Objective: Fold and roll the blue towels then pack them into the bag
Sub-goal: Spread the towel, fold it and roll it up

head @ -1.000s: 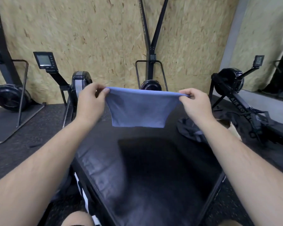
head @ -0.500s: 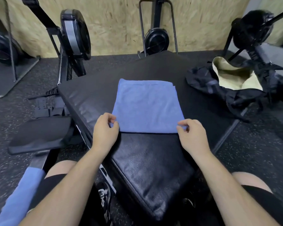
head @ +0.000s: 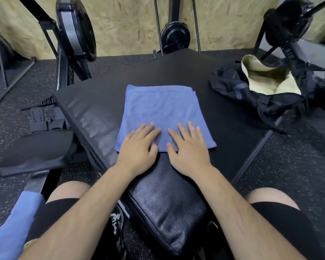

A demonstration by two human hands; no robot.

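Your left hand (head: 139,147) and right hand (head: 189,149) lie flat with fingers straight, side by side on the near edge of the folded blue towel (head: 163,111), gripping nothing. The towel lies on the black pad (head: 101,113); the open bag (head: 255,89) sits at the pad's right corner.

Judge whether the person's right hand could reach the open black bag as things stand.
Probably yes: the right hand rests flat on the blue towel, and only bare pad lies between it and the black bag.
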